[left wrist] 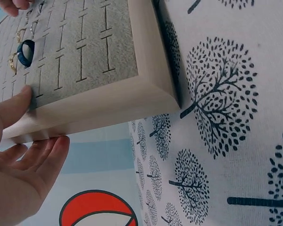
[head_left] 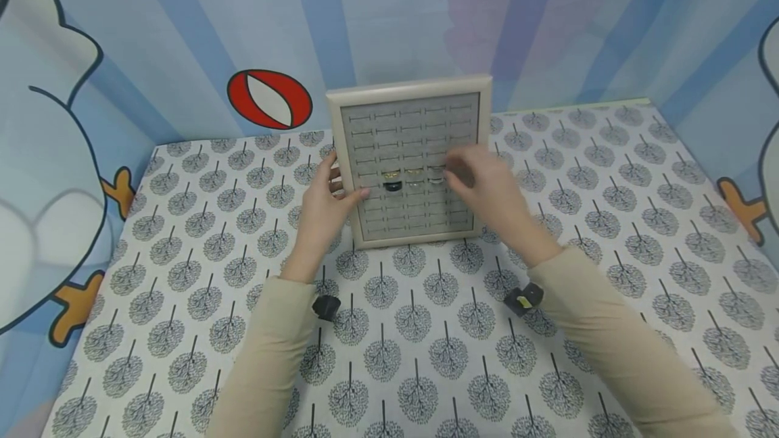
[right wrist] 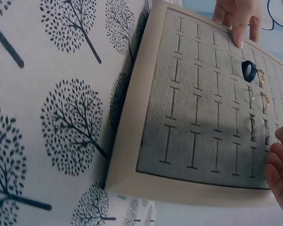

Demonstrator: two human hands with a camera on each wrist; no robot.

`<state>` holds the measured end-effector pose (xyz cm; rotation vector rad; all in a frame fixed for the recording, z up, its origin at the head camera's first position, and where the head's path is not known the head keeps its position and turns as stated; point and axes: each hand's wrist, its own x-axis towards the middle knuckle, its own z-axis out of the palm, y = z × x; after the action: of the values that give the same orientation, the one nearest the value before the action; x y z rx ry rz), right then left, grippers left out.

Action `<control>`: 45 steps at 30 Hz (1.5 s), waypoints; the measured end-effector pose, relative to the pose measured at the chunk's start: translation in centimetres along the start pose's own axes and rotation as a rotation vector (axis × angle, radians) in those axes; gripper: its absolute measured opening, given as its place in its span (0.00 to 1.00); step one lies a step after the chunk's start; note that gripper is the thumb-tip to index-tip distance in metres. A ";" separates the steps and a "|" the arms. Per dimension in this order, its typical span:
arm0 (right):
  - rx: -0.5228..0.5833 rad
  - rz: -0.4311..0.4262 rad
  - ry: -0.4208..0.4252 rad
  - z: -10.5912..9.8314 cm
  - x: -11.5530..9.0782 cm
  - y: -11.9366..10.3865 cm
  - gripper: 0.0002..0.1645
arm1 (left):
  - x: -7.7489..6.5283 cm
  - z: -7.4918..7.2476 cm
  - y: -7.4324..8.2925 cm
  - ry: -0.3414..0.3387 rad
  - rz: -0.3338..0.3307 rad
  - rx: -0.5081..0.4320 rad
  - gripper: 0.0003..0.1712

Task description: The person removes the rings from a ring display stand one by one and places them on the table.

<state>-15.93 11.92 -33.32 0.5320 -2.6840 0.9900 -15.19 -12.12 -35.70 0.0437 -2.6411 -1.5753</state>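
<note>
A ring display board [head_left: 420, 218] with grey slotted padding and a pale wooden frame leans back on the cloth. Its left side is held by my left hand [head_left: 324, 211], thumb in front and fingers behind. Several rings sit in the slots, among them a dark blue-black ring [right wrist: 248, 71], gold rings [right wrist: 265, 102] and silver rings [right wrist: 253, 127]. My right hand [head_left: 489, 184], blurred in the head view, is at the right of the ring rows with bent fingers. Its fingertips are beside a silver ring in the right wrist view; whether they pinch anything is hidden.
Under the board spreads a white cloth [head_left: 383, 330] printed with dark trees. Behind it hangs a blue striped backdrop [head_left: 395, 19] with a red and white oval [head_left: 298, 96]. Dark devices [head_left: 326, 307] are worn at both wrists.
</note>
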 end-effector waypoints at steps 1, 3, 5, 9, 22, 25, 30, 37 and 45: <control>0.007 0.002 -0.005 0.1 0.0 0.0 0.16 | 0.0 0.0 0.0 -0.001 -0.005 -0.002 0.47; 0.004 0.002 -0.013 0.4 0.1 -0.1 0.16 | 0.0 0.0 -0.1 -0.007 -0.014 -0.009 0.47; -0.004 0.003 -0.012 0.7 0.1 -0.2 0.16 | 0.1 -0.1 -0.1 -0.014 -0.020 -0.019 0.47; -0.031 -0.007 0.013 1.0 0.1 -0.3 0.14 | 0.1 -0.1 -0.4 -0.029 -0.025 -0.030 0.46; -0.032 -0.044 0.115 1.8 0.0 -0.1 0.09 | 0.7 -0.5 -0.7 -0.098 -0.073 -0.078 0.47; -0.030 -0.045 0.115 1.8 0.1 -0.1 0.08 | 0.8 -0.6 -1.0 -0.106 -0.075 -0.081 0.47; -0.039 -0.023 0.096 1.7 0.1 0.0 0.07 | 0.9 -0.6 -1.2 -0.118 -0.067 -0.098 0.45; 0.014 0.005 0.048 1.3 0.3 0.3 0.08 | 0.9 -0.8 -1.2 -0.114 -0.063 -0.098 0.45; 0.114 0.041 0.009 0.5 0.6 0.8 0.08 | 0.9 -0.9 -1.3 -0.120 -0.066 -0.109 0.45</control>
<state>-16.82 11.99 -34.01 0.4952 -2.6523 1.1595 -16.06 -13.56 -36.41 0.0317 -2.6617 -1.7951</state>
